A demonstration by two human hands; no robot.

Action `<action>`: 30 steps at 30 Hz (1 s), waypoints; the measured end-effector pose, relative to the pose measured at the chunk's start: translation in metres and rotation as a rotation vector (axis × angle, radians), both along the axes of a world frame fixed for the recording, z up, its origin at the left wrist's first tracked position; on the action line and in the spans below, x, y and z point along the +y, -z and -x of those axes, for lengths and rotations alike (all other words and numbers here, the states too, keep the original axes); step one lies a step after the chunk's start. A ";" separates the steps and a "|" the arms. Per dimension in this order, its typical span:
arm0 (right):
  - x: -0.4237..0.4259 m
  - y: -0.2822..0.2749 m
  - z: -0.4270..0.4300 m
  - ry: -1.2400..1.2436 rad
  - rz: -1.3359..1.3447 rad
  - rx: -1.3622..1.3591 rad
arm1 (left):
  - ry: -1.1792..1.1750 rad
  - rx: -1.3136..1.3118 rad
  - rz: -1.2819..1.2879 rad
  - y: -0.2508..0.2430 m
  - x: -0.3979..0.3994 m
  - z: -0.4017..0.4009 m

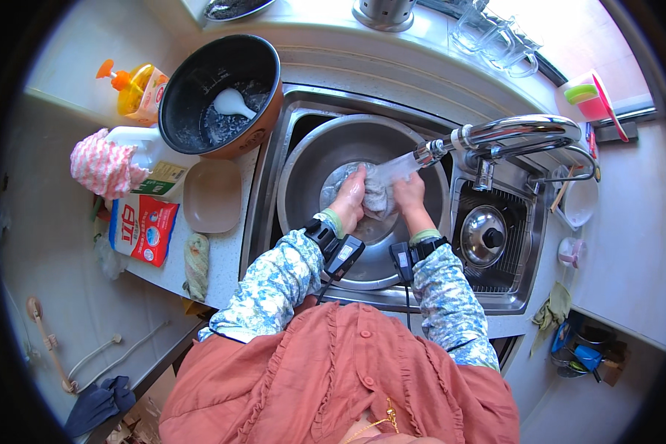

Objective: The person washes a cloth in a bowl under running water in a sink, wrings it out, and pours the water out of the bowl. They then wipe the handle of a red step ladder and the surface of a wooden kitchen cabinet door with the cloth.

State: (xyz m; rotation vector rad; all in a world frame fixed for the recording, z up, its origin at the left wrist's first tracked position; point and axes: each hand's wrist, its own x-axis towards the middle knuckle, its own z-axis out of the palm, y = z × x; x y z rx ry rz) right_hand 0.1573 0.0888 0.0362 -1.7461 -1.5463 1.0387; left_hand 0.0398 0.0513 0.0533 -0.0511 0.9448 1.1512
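A wet, light grey cloth (378,198) is held between my two hands, low inside a wide stainless steel basin (311,166). My left hand (351,198) grips its left side, and my right hand (408,194) has hold of its right side. The fingertips are partly hidden by the cloth and the water. From a chrome faucet (519,129), water runs onto the cloth and the right hand. The basin sits in the left bowl of a steel sink, with some water at its bottom.
Left of the basin stand a dark inner pot (177,111) with a white spoon (232,103), a beige plastic tray (212,197), a rolled cloth (197,263), a detergent bag (144,230) and a pump bottle (139,91). A metal lid (483,236) lies in the right sink bowl.
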 end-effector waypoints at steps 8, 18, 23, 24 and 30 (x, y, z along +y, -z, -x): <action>-0.030 -0.042 0.040 -0.239 0.317 0.540 | 0.114 0.012 0.147 0.004 -0.010 0.008; -0.002 -0.014 -0.010 -0.221 0.196 0.402 | 0.040 0.042 0.020 -0.008 0.003 0.004; -0.001 -0.016 -0.010 -0.135 0.356 0.266 | 0.058 0.323 -0.177 0.012 -0.001 0.012; -0.004 -0.018 -0.007 -0.078 0.219 0.595 | 0.052 0.284 -0.087 0.013 -0.003 0.013; -0.033 -0.048 0.027 -0.336 0.210 0.514 | 0.149 -0.093 0.154 -0.001 -0.012 0.019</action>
